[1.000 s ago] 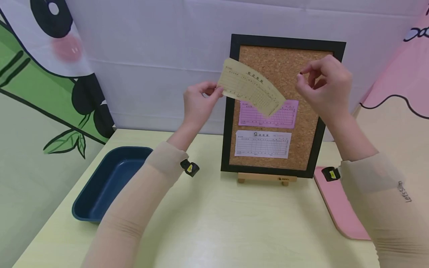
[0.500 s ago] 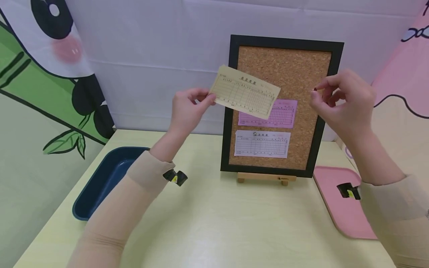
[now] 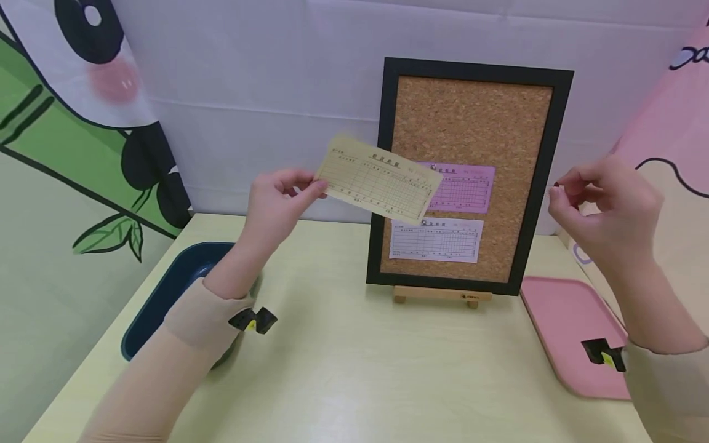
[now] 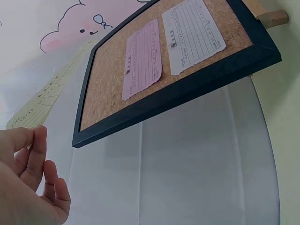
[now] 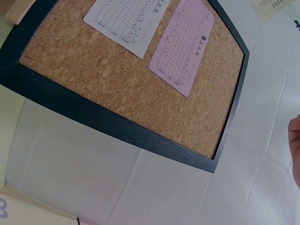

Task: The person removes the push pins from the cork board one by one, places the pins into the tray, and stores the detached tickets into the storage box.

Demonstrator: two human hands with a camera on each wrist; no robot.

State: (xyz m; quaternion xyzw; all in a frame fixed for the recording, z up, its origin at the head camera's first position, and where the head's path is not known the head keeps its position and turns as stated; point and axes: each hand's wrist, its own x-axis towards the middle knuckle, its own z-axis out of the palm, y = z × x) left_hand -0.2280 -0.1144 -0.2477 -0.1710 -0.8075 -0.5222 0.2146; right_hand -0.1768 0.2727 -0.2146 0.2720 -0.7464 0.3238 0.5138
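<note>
My left hand [image 3: 279, 206] pinches a yellow receipt slip [image 3: 382, 178] by its left end, between thumb and fingers. The slip hangs in the air, tilted down to the right, and overlaps the board's left side in the head view. My right hand [image 3: 615, 212], right of the board, pinches a tiny dark pushpin [image 3: 556, 184], mostly hidden by the fingertips. On the black-framed corkboard [image 3: 471, 120], a pink receipt slip [image 3: 468, 191] is pinned above a white one [image 3: 437, 243]. Only part of the right hand [image 5: 295, 145] shows in the right wrist view.
The corkboard leans on a small wooden easel [image 3: 437, 295]. At left stands a deep blue tray [image 3: 183, 271], partly behind the left forearm. A flat pink tray [image 3: 570, 326] lies at right, near the right sleeve. Behind the table hangs a pale cloth [image 3: 266, 74].
Both hands have drawn back and down: the left moved leftward with the yellow slip, the right moved rightward off the board. The slip has swung flatter, and the pink slip's pin has come into view.
</note>
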